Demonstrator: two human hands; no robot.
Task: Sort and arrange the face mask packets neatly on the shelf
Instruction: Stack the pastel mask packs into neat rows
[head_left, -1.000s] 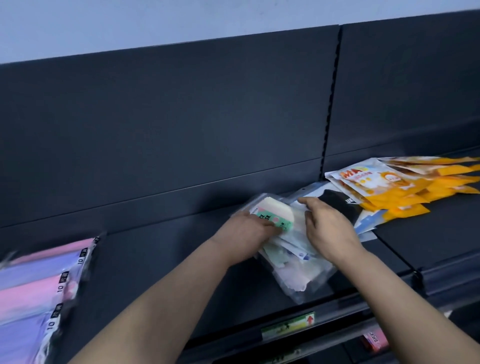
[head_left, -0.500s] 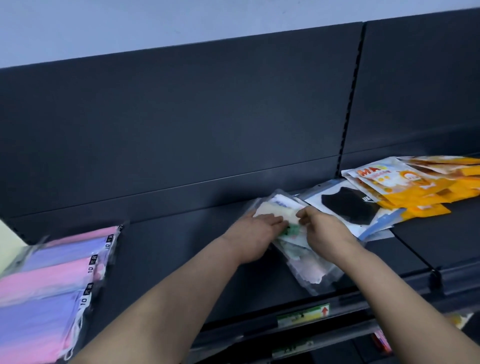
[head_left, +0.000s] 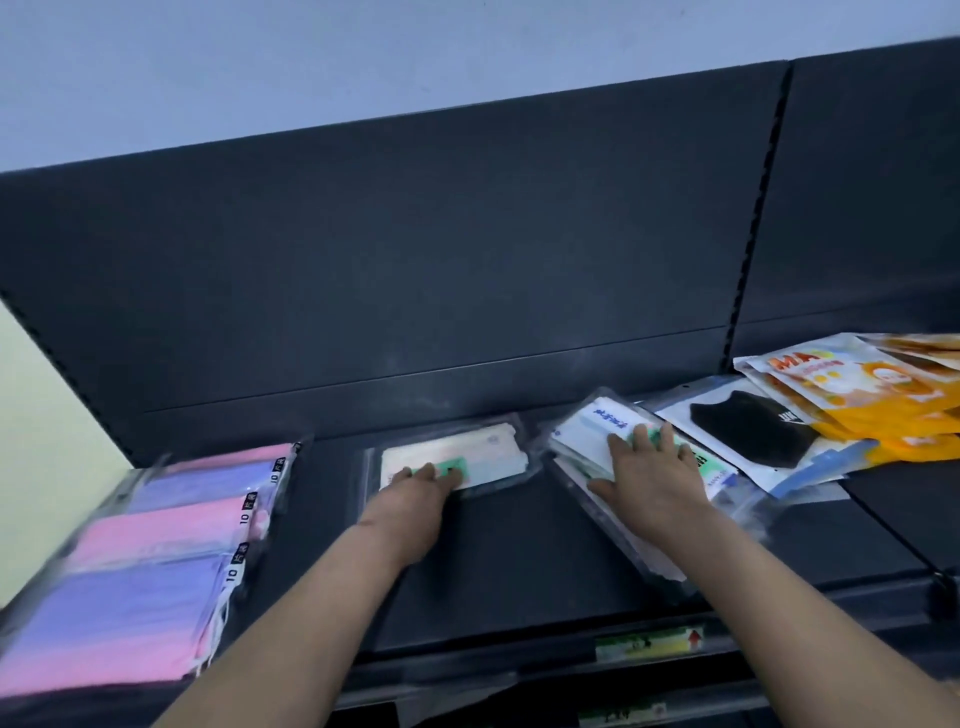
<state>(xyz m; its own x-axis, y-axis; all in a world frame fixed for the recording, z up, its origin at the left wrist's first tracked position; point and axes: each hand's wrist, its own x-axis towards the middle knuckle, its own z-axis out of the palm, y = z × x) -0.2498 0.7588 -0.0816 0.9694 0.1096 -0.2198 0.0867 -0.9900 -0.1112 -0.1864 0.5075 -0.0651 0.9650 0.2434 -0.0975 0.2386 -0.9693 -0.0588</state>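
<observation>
**Inspector:** Position of the hands?

**Recorder:** Two hands, both on the shelf (head_left: 519, 571). The left hand (head_left: 410, 499) rests with its fingers laid over the near edge of a single clear packet (head_left: 483, 452) of pale masks with a green label. The thumb is hidden. The right hand (head_left: 649, 467) lies flat, fingers spread and relaxed, pressing on a loose pile of clear packets (head_left: 587, 415) just right of the single one. Neither hand is clenched.

**Inspector:** Count in that pile?

**Recorder:** At least three overlapping layers. An exact number cannot be read.

**Inspector:** Remaining stock?

**Recorder:** One black mask packet (head_left: 748, 431), lying flat and touching the pile's right side. Beyond it are the orange packets (head_left: 857, 384), fanned and overlapping at the right end, at least three. At the left end are the pink and purple packets (head_left: 156, 519), overlapped in a row, with three "10" tags visible. They sit well apart from the single packet.

**Inspector:** Fixtures?

**Recorder:** One dark back panel (head_left: 415, 260) and one price label (head_left: 649, 642) on the shelf's front rail.
</observation>
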